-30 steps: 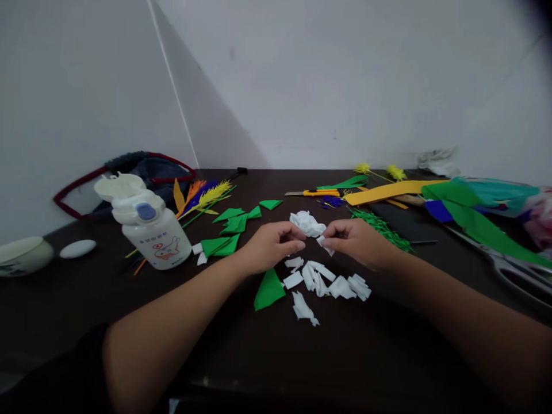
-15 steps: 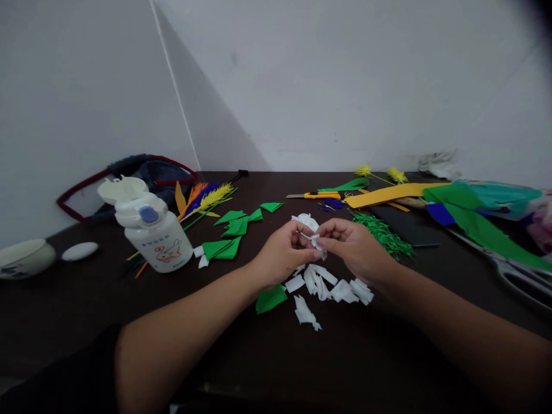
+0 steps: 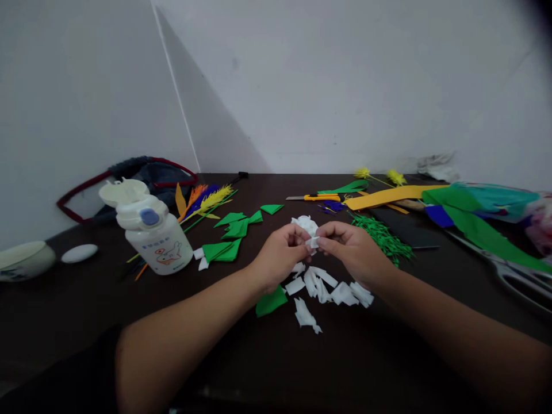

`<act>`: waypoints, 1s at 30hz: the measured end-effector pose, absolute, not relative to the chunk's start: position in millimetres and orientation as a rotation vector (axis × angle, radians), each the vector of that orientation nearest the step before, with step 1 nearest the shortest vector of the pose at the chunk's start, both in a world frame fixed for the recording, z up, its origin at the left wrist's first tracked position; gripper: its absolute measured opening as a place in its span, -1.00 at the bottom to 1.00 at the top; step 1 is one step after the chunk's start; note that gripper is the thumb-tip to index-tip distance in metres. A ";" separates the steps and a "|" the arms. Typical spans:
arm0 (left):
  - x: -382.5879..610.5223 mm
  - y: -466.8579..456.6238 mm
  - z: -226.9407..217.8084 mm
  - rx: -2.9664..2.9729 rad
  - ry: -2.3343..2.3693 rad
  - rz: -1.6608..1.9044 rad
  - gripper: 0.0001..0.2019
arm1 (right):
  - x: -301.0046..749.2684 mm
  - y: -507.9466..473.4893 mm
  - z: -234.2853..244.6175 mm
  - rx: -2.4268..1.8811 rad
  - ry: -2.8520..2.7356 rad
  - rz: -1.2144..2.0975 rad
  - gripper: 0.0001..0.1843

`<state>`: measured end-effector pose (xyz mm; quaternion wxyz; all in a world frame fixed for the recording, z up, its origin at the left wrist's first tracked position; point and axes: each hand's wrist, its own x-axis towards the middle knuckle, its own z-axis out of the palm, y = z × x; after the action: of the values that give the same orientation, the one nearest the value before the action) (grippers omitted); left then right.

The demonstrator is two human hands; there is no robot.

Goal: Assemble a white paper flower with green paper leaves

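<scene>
Between my two hands is a small white paper strip [image 3: 314,242], pinched at its ends by thumbs and fingers. My left hand [image 3: 282,253] is closed on its left end, and my right hand [image 3: 349,246] grips the right end. Just behind the fingertips lies a white paper pile [image 3: 305,223], partly hidden by the hands. Below my hands, several white paper pieces [image 3: 319,283] are scattered on the dark table [image 3: 267,368], with one crumpled white piece [image 3: 306,316] nearer me. A green paper piece [image 3: 271,301] lies under my left wrist.
A white bottle [image 3: 157,241] with its lid up stands left, near a bowl [image 3: 26,260]. Folded green paper [image 3: 222,250] lies beside it. At the right are a yellow utility knife [image 3: 321,197], green shreds [image 3: 383,237], yellow strips [image 3: 392,197] and large scissors [image 3: 517,276].
My fingertips have shifted slightly, and the white strip between them now lies more level. The things on the table have stayed in place.
</scene>
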<state>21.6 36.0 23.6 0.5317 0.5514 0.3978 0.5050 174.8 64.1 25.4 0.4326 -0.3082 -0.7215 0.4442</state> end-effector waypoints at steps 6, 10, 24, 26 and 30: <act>18.4 36.1 23.5 1.294 0.972 1.197 -0.91 | 177.6 67.7 22.6 -0.834 -1.812 1.089 -0.90; 17.5 35.6 22.8 1.296 0.920 1.178 -0.90 | 178.0 68.1 22.0 -0.865 -1.807 1.090 -0.89; 18.2 33.7 25.7 1.368 0.960 1.176 -0.91 | 178.2 62.8 30.5 -0.924 -1.875 0.905 -0.93; 18.5 33.5 26.5 1.396 0.990 1.176 -0.90 | 176.5 61.0 31.3 -0.947 -1.896 0.819 -0.94; 19.0 33.5 26.8 1.440 1.052 1.174 -0.87 | 172.8 59.4 28.8 -0.954 -1.878 0.749 -0.96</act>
<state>19.0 33.5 26.8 0.4823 0.5909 0.4315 0.4817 172.8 59.4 28.8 0.4376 -0.3837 -0.7553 0.3012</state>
